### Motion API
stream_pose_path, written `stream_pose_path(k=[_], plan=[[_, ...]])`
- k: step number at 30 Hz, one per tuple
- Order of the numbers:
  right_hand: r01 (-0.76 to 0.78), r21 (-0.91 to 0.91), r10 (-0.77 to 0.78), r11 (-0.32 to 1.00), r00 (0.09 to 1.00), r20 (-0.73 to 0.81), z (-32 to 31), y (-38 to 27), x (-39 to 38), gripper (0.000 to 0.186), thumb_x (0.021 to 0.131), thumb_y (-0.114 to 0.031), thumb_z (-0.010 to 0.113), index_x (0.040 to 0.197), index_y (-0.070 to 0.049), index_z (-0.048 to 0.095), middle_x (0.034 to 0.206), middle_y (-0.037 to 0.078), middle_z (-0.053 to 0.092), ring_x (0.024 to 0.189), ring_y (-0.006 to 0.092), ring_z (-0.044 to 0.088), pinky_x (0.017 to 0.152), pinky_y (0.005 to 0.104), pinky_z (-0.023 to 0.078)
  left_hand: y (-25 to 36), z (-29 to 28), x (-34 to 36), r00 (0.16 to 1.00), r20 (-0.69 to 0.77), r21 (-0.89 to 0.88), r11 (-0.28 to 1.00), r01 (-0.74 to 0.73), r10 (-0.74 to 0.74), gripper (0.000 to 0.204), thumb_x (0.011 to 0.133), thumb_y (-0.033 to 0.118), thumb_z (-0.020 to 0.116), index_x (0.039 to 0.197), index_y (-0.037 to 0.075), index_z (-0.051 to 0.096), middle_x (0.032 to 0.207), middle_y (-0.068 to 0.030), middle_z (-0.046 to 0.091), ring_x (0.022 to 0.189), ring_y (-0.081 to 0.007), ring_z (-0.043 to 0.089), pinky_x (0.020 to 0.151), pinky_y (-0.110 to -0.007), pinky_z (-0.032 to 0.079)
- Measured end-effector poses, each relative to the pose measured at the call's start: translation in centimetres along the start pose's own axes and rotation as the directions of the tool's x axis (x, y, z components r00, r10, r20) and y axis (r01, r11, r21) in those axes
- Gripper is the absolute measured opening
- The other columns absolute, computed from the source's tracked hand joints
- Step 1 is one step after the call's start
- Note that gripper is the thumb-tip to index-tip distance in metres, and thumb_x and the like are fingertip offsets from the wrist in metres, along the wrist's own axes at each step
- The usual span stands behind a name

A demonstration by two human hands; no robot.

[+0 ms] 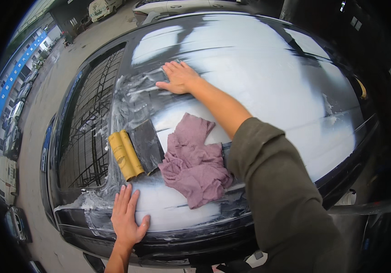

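A dark car roof (259,82) with large whitish, sanded-looking patches lies in front of me. My right hand (179,77) is stretched far across it, palm down with fingers extended, on a wet, milky-streaked area. I cannot see whether anything thin lies under that palm. My left hand (129,216) rests flat on the near side of the roof, its thumb spread. Just beyond its fingertips sit curled yellow-backed abrasive sheets (126,154). A dark flat sheet (146,143) touches them. To their right is a crumpled mauve cloth (195,159), below my right forearm.
A glass panel (91,118) reflecting a grid borders the wet area on the left. Dried whitish residue (91,200) marks the near left corner. Beyond the car stand a pale van (102,9), a white car (182,5) and several parked cars along the left.
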State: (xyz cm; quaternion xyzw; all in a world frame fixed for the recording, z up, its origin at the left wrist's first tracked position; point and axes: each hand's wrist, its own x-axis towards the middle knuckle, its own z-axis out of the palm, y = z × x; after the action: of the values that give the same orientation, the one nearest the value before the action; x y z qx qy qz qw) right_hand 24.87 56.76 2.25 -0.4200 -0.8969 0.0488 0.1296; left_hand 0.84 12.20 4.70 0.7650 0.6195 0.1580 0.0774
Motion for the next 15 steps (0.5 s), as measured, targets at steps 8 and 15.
stream_pose_path(k=[8, 15], plan=[[-0.349, -0.113, 0.334, 0.93, 0.933, -0.133, -6.4, 15.9, -13.7, 0.088, 0.101, -0.067, 0.048, 0.154, 0.004, 0.047, 0.162, 0.024, 0.044, 0.151, 0.0358, 0.041, 0.126, 0.0469, 0.031, -0.1, -0.3, -1.4, 0.999, -0.007, 0.043, 0.998, 0.036, -0.035, 0.075, 0.085, 0.037, 0.068, 0.149, 0.001, 0.056, 0.16, -0.0265, 0.048, 0.151, -0.0467, 0.042, 0.125, -0.058, 0.029], [0.028, -0.014, -0.027, 0.999, 0.995, 0.093, -1.7, -2.2, -4.4, 0.096, 0.104, -0.076, 0.035, 0.164, -0.001, 0.035, 0.172, 0.021, 0.03, 0.162, 0.0336, 0.023, 0.133, 0.047, 0.017, 0.1, -0.1, -1.0, 1.0, -0.01, 0.022, 1.0, 0.013, -0.013, 0.075, 0.084, 0.036, 0.069, 0.148, 0.0, 0.056, 0.16, -0.0261, 0.048, 0.151, -0.0461, 0.042, 0.126, -0.057, 0.029]])
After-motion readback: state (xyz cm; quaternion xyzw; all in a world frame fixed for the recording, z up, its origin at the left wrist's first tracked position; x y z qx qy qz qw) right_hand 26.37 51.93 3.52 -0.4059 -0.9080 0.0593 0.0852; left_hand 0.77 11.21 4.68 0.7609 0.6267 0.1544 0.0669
